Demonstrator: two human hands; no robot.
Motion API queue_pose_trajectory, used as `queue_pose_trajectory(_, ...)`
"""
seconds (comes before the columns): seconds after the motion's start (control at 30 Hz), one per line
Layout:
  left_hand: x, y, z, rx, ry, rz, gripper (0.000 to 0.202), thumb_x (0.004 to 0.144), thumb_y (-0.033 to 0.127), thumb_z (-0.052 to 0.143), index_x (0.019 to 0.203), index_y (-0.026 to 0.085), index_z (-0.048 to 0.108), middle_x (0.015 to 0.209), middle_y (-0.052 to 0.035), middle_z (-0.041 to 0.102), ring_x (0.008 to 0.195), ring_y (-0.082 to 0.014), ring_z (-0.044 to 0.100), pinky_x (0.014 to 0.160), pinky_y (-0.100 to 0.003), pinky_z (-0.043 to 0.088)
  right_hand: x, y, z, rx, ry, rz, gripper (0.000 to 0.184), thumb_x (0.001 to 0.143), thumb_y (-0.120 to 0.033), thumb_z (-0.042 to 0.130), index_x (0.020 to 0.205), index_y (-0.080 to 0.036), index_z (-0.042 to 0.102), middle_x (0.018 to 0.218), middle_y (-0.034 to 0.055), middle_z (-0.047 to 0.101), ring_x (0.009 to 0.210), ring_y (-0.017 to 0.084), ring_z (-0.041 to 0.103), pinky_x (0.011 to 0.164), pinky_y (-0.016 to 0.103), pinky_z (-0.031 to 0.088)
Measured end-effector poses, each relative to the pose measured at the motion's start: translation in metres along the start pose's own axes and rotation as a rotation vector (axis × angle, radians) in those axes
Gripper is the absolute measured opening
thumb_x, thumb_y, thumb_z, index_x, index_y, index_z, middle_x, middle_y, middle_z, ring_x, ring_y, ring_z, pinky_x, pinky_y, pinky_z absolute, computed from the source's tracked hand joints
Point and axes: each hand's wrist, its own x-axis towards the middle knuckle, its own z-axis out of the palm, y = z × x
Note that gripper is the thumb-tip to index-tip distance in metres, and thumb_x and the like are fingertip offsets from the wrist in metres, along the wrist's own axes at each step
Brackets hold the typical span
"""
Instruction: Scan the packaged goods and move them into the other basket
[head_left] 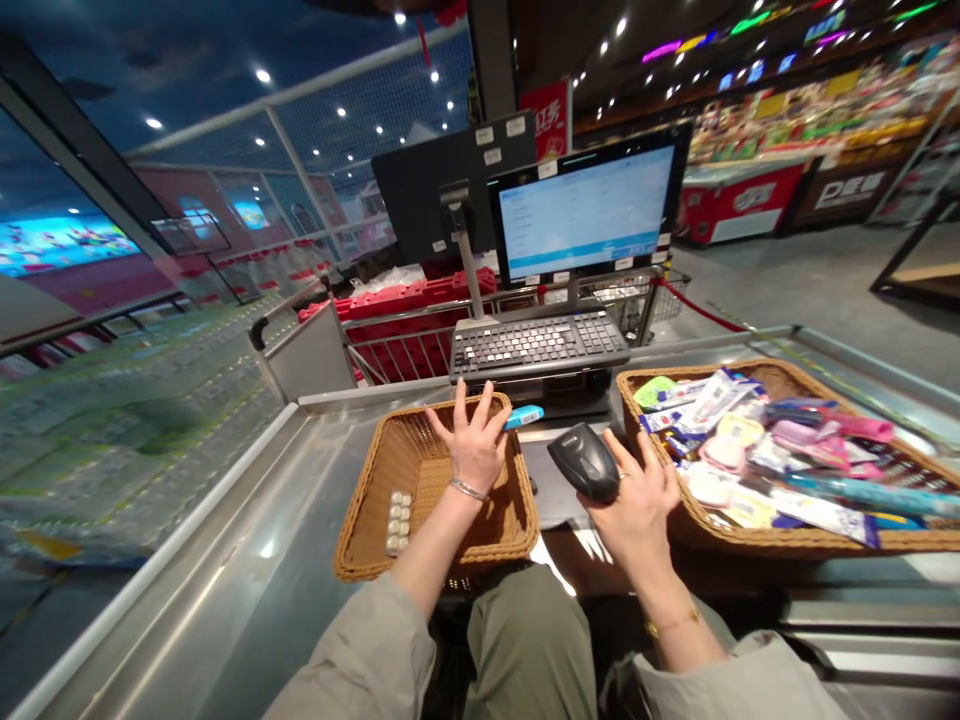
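My left hand hovers with fingers spread over the left wicker basket, holding nothing. A small blue packet lies just beyond its fingertips, on the basket's far right corner. A blister strip of white tablets lies inside that basket. My right hand grips a black handheld barcode scanner, held between the two baskets. The right wicker basket is heaped with several small packaged goods.
A keyboard and a lit till screen stand behind the baskets on the steel checkout counter. A metal shopping trolley with red crates stands beyond. Store shelves fill the far right.
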Motion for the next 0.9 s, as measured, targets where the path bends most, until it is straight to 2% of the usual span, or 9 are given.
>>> queue_pose_trajectory(0.13,-0.001,0.007,0.007,-0.003,0.03,-0.023,0.032,0.085,0.029,0.073,0.116,0.04,0.073,0.15,0.0009,0.053,0.153,-0.0378,0.021,0.115,-0.073,-0.018,0.001,-0.002,-0.002,0.003,0.001,-0.004,0.026,0.081,-0.033,0.058,0.1,-0.019,0.07,0.134,0.0099,0.067,0.144,0.037,0.038,0.116,0.063,0.021)
queue_pose_trajectory(0.33,-0.003,0.007,0.011,-0.032,0.024,-0.045,0.031,0.085,0.028,0.073,0.114,0.039,0.074,0.149,0.0,0.055,0.154,-0.0366,0.02,0.115,-0.072,-0.017,0.0,-0.002,-0.002,0.019,-0.022,-0.018,0.028,0.082,-0.032,0.058,0.105,-0.02,0.069,0.133,0.0094,0.067,0.144,0.037,0.037,0.115,0.065,0.021)
queue_pose_trajectory(0.57,-0.007,0.004,0.015,-0.031,0.04,-0.032,0.031,0.086,0.029,0.071,0.115,0.039,0.073,0.147,-0.0003,0.057,0.154,-0.0357,0.021,0.116,-0.071,-0.016,-0.004,0.011,0.002,0.008,-0.126,-0.082,0.029,0.083,-0.038,0.063,0.105,-0.022,0.07,0.135,0.0105,0.065,0.147,0.038,0.032,0.115,0.066,0.017)
queue_pose_trajectory(0.77,-0.007,0.005,0.017,-0.037,0.054,-0.035,0.028,0.087,0.033,0.072,0.114,0.04,0.074,0.146,0.0005,0.057,0.153,-0.0356,0.022,0.117,-0.07,-0.017,-0.005,0.012,0.002,0.011,-0.121,-0.09,0.031,0.085,-0.041,0.063,0.109,-0.023,0.07,0.135,0.009,0.066,0.148,0.036,0.031,0.116,0.064,0.014)
queue_pose_trajectory(0.9,-0.008,0.005,0.017,-0.027,0.049,-0.03,0.03,0.086,0.029,0.072,0.114,0.04,0.074,0.147,0.0012,0.057,0.153,-0.0354,0.023,0.117,-0.069,-0.016,-0.004,0.009,0.001,0.008,-0.114,-0.104,0.032,0.085,-0.042,0.064,0.111,-0.024,0.07,0.133,0.0084,0.067,0.147,0.036,0.033,0.116,0.063,0.015)
